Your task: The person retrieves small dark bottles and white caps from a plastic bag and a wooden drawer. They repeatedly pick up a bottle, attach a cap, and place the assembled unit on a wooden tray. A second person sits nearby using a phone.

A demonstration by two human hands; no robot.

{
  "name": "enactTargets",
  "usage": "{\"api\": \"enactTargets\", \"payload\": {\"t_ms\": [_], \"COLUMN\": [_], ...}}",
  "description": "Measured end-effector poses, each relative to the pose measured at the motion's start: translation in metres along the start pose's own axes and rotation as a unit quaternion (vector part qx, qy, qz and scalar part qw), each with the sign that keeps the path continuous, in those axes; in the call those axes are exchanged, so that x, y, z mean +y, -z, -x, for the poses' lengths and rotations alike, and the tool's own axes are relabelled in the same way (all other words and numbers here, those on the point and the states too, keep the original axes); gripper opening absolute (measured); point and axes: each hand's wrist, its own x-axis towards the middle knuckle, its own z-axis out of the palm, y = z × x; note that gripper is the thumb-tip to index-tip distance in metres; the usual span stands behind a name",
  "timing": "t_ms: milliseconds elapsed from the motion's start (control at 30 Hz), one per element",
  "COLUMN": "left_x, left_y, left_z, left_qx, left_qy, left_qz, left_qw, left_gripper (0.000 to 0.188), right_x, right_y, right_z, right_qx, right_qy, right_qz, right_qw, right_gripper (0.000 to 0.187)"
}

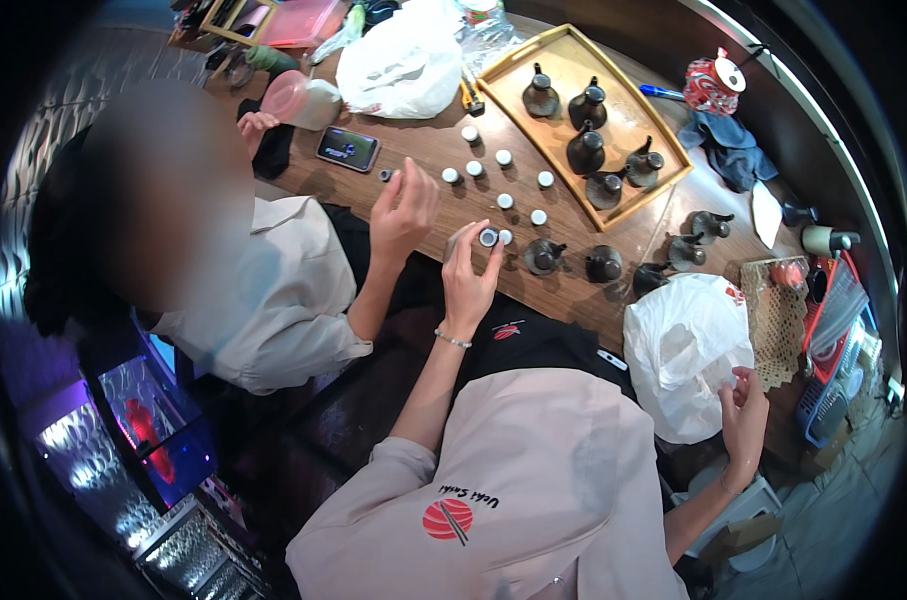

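My left hand point(468, 285) is closed at the table's near edge, its fingertips pinching a small round cap point(489, 238) with a dark ring. Right beside those fingertips stands a small white round cap point(506, 238). Several more white caps point(476, 169) are spread over the wood beyond. My right hand point(744, 415) has its fingers curled at the edge of a crumpled white plastic bag point(679, 350), seemingly gripping it. Between my hands, dark soy sauce dispensers point(544, 257) with spouts stand along the table edge.
A wooden tray point(514, 108) holds several more dispensers. On my left, a co-worker's hand point(406, 205) hovers near a small dark piece point(386, 175) and a phone point(349, 149). Another white bag point(399, 65) lies at the back. Baskets point(774, 325) stand at the right.
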Motion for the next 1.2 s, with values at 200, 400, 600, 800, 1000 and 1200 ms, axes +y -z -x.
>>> {"api": "enactTargets", "payload": {"t_ms": [200, 400, 600, 800, 1000, 1200], "left_x": [0.067, 0.087, 0.122, 0.168, 0.192, 0.204], "left_y": [-0.004, -0.018, -0.022, -0.015, 0.004, 0.012], "left_z": [-0.031, -0.044, -0.049, -0.06, -0.062, -0.066], "left_qx": [-0.012, -0.042, -0.146, -0.252, -0.333, -0.276], "left_qy": [-0.06, -0.075, -0.031, -0.056, 0.02, -0.087], "left_qz": [0.093, 0.187, 0.36, 0.491, 0.488, 0.301], "left_qw": [0.994, 0.979, 0.921, 0.832, 0.807, 0.909], "left_gripper": [0.037, 0.039, 0.038, 0.045, 0.049, 0.049], "right_x": [-0.022, -0.032, -0.09, -0.18, -0.206, -0.215], "right_y": [0.003, -0.001, 0.002, -0.003, 0.004, 0.027], "right_z": [-0.014, -0.017, -0.013, -0.033, -0.044, -0.033], "right_qx": [0.033, 0.04, 0.037, 0.016, -0.001, -0.046], "right_qy": [0.049, 0.034, 0.163, 0.399, 0.479, 0.509], "right_qz": [-0.02, -0.041, -0.281, -0.221, -0.182, -0.065], "right_qw": [0.998, 0.998, 0.945, 0.89, 0.859, 0.857], "right_gripper": [0.032, 0.03, 0.026, 0.029, 0.032, 0.039]}}
